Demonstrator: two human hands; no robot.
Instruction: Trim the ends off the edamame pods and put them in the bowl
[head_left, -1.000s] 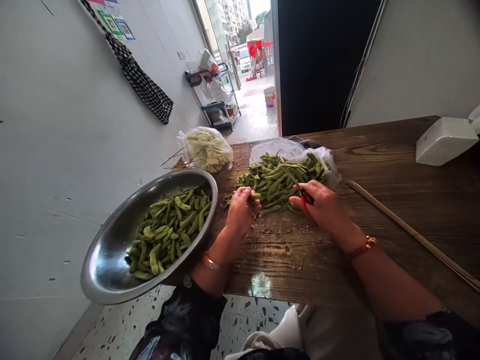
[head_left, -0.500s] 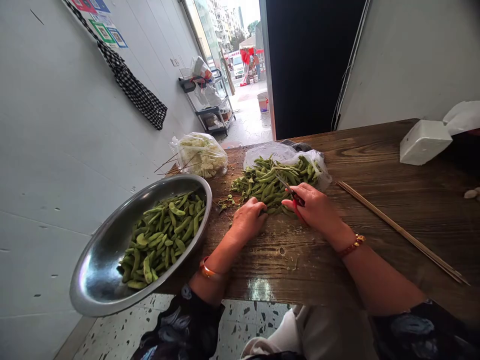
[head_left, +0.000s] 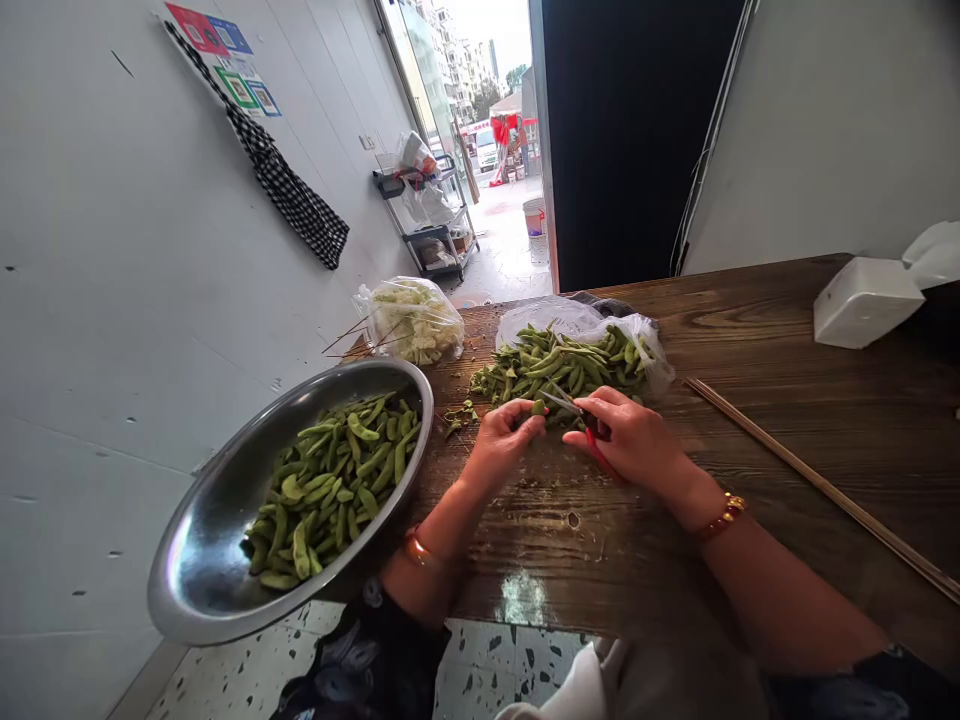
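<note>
Between the fingertips of my left hand (head_left: 504,440) is a green bean pod (head_left: 538,408), its end poking out toward the right. My right hand (head_left: 637,440) is closed around red-handled scissors (head_left: 598,450), whose blades are parted and reach to the pod. Just beyond both hands lies a heap of green pods (head_left: 562,362), spilling from a clear plastic bag (head_left: 652,350). To the left, a large metal bowl (head_left: 202,560) holds many more pods (head_left: 330,485).
A bag of pale cauliflower pieces (head_left: 416,320) sits behind the bowl, with thin sticks beside it. Long wooden skewers (head_left: 817,485) lie across the table's right side. A white tissue box (head_left: 866,302) stands at the back right. Leaf scraps (head_left: 459,415) litter the wood.
My left hand has risen from the tabletop and now shows a pod at its fingertips. The scissor blades now meet that pod instead of pointing over the heap. The view has shifted slightly.
</note>
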